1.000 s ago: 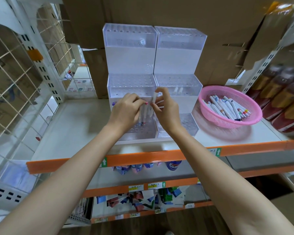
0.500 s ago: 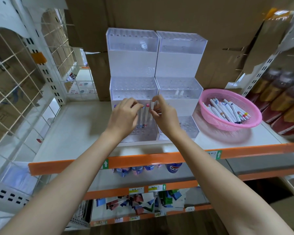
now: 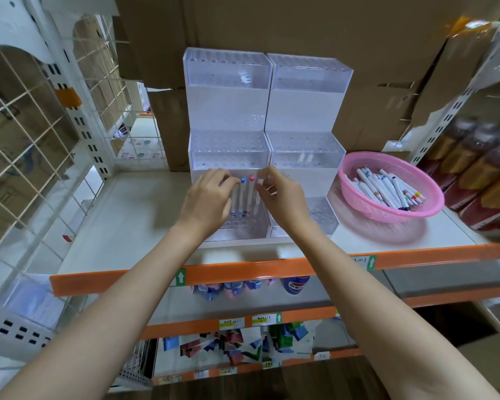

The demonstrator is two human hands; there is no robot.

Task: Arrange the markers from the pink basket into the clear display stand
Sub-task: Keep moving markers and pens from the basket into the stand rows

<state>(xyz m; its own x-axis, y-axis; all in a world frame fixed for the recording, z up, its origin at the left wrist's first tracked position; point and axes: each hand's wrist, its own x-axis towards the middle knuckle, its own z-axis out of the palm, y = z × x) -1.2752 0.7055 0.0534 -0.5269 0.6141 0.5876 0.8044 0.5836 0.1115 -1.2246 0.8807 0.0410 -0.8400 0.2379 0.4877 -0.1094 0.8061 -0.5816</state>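
Left hand (image 3: 207,200), fingers curled, pinching blue-capped marker (image 3: 243,186) upright in clear display stand (image 3: 228,145); right hand (image 3: 283,197) pinching white-capped marker (image 3: 259,182).

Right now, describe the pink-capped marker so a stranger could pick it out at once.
On the orange-edged shelf, find the left clear display stand and look at its lowest step. Of the three upright markers in view there, the pink-capped marker is the middle one, between the blue-capped marker and the white-capped marker.
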